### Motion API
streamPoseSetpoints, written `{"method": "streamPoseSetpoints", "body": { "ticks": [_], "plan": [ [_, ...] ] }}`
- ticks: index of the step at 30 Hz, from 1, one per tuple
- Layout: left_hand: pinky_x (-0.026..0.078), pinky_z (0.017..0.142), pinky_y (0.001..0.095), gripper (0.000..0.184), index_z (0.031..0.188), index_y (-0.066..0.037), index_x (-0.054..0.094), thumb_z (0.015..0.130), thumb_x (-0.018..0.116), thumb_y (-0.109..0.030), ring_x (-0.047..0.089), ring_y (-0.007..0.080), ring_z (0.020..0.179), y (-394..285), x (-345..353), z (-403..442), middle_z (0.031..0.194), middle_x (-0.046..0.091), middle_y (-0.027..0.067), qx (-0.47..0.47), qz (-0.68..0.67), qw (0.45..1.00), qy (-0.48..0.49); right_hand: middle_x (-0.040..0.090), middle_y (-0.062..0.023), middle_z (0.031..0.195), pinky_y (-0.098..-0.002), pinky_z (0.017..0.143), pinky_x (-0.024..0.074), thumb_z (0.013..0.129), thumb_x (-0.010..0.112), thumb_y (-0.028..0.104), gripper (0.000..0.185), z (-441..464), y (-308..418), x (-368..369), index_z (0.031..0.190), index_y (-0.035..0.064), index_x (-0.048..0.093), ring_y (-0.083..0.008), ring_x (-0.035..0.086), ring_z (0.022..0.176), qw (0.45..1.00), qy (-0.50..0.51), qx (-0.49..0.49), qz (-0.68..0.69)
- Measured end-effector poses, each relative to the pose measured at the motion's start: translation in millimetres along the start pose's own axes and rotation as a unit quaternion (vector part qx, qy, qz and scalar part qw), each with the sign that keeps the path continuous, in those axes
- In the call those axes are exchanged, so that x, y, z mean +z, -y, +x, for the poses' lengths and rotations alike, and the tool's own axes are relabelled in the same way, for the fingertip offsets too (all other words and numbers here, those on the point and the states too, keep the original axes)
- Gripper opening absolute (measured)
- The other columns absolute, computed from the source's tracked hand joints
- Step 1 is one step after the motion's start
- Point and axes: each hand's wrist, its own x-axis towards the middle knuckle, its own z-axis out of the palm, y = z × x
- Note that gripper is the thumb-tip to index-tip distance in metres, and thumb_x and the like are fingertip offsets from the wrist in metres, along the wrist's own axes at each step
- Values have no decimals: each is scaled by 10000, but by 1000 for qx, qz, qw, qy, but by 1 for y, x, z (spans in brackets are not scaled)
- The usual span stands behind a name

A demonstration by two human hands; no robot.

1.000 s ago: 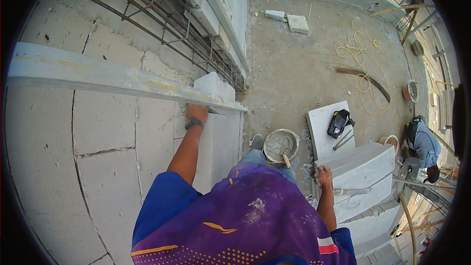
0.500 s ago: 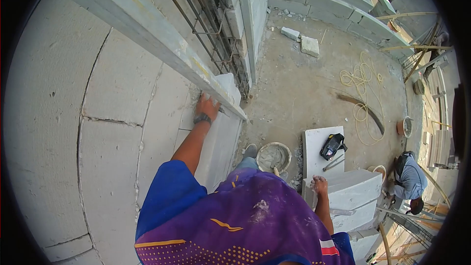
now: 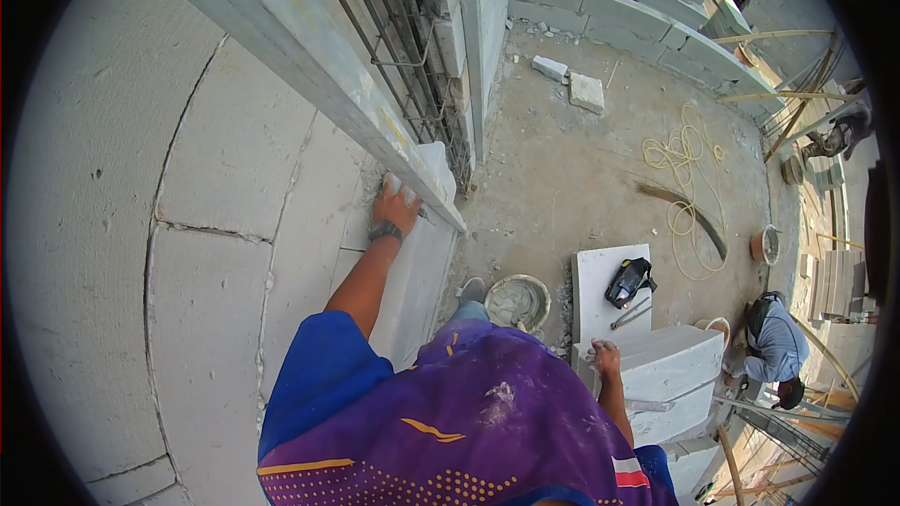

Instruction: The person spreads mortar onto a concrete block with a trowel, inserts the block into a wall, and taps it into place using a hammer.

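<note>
Evidently, from my remote post, the left hand (image 3: 396, 207) is set against the pale block wall (image 3: 211, 290) near its right-hand edge, just beside the lower end of a metal bar (image 3: 347, 94); I judge the placement meant to steady bar or arm. Its grip is partly curled and the fingertips are unclear against the bar (I cannot tell whether anything is held). A smaller pale block (image 3: 436, 161) shows beyond the bar. I find the right hand (image 3: 606, 356) at the left end of the stacked blocks (image 3: 661, 379), its grip loosely parted, nothing visible in it; contact cannot be confirmed. On the slab (image 3: 591, 270), a black pouch (image 3: 628, 282) lies by the right edge, with a slim metal tool (image 3: 630, 315) nearer the stack, presumably for reach. The mortar bucket (image 3: 547, 298) stands just beside the person's shoe (image 3: 472, 290), likewise convenient, in my judgement.
</note>
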Motion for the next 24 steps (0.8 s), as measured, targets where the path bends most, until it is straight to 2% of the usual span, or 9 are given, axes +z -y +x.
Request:
{"method": "streamPoseSetpoints", "body": {
  "ticks": [5,10,16,19,22,23,24],
  "plan": [
    [419,1083,467,528,1320,-135,619,907,626,-463,483,404,1318,4,3,0,1553,346,242,3,-8,1000,4,635,-52,767,-280,462,432,942,651,258,266,9,-15,11,1101,46,628,-146,579,547,1000,1,-8,-5],
    [413,1089,467,541,1351,-162,600,906,627,-470,474,400,1332,7,8,3,1562,335,239,8,-15,1000,-7,611,-24,724,-267,438,401,950,621,221,192,4,2,22,1058,63,634,-126,555,522,1000,-1,-3,-9],
    [409,1091,471,571,1398,-176,557,916,606,-478,475,404,1325,8,10,2,1561,335,231,17,-17,1000,-7,622,-20,729,-264,454,419,950,610,214,198,6,12,26,1075,64,644,-119,569,532,998,-1,-46,-45],
    [412,1083,478,560,1386,-161,563,920,601,-470,481,411,1309,11,10,3,1548,352,235,20,-19,1000,-11,659,-40,766,-283,483,458,940,624,231,225,2,14,25,1068,52,665,-131,598,567,999,-9,-41,-13],
    [414,1074,488,538,1353,-134,586,919,609,-449,487,420,1290,11,12,3,1522,384,247,13,-8,1000,-5,690,-64,805,-301,523,496,928,640,247,255,-10,14,25,1046,25,681,-149,624,602,997,-44,-42,-52],
    [414,1070,491,530,1339,-119,595,918,614,-440,491,425,1281,16,18,6,1509,398,254,22,-3,1000,1,711,-87,840,-310,561,518,916,655,257,278,-22,19,24,1040,12,696,-161,642,632,996,-51,-39,-67],
    [400,1081,501,510,1270,-63,629,914,625,-428,477,452,1285,21,25,8,1471,433,284,46,2,998,-30,722,-171,830,-383,697,541,883,692,371,417,-5,-10,24,1000,-29,705,-258,692,728,988,-95,-52,-112]
  ]
}}
